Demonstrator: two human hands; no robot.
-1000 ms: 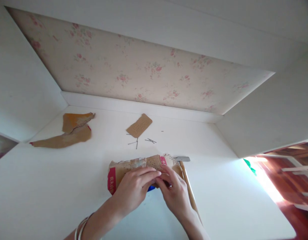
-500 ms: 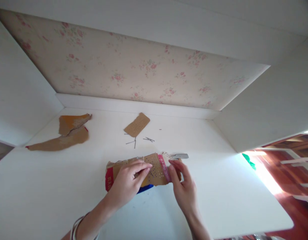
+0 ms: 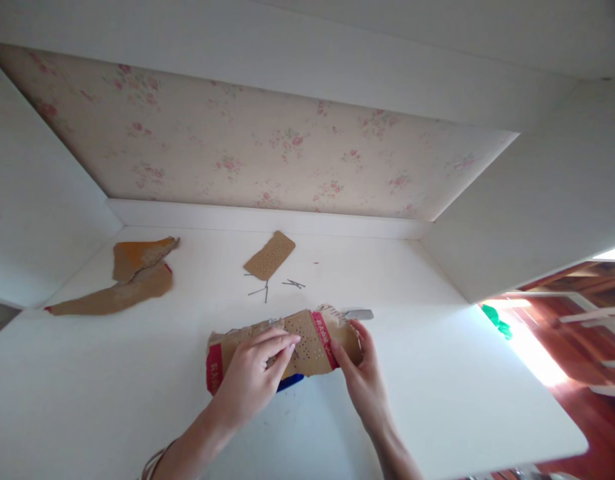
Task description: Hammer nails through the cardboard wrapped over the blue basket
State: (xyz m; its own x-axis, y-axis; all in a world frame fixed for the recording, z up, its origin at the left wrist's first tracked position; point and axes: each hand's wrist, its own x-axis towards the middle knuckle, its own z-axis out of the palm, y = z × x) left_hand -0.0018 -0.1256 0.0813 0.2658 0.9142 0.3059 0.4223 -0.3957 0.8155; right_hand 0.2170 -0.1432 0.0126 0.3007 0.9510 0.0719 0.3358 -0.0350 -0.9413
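A brown cardboard piece (image 3: 312,340) with red bands and many small punched holes lies on the white desk (image 3: 137,373) in front of me. My left hand (image 3: 250,383) rests on its left half, fingers pressed together over the holes, pinching something too small to make out. My right hand (image 3: 362,377) grips the piece's right end, fingers curled on its edge. A blue object (image 3: 290,381) peeks out from under the cardboard. A metal tool head (image 3: 360,314) shows just behind the piece's right end.
A smaller perforated cardboard strip (image 3: 270,256) lies further back with several thin nails (image 3: 277,287) scattered beside it. Torn cardboard scraps (image 3: 122,280) lie at the back left. White walls and floral wallpaper enclose the desk; its right edge drops to a sunlit wooden floor.
My right hand slid from the middle of the cardboard to its right end, uncovering the holes. My left hand stayed on the left half. The wooden handle under my right hand is out of sight.
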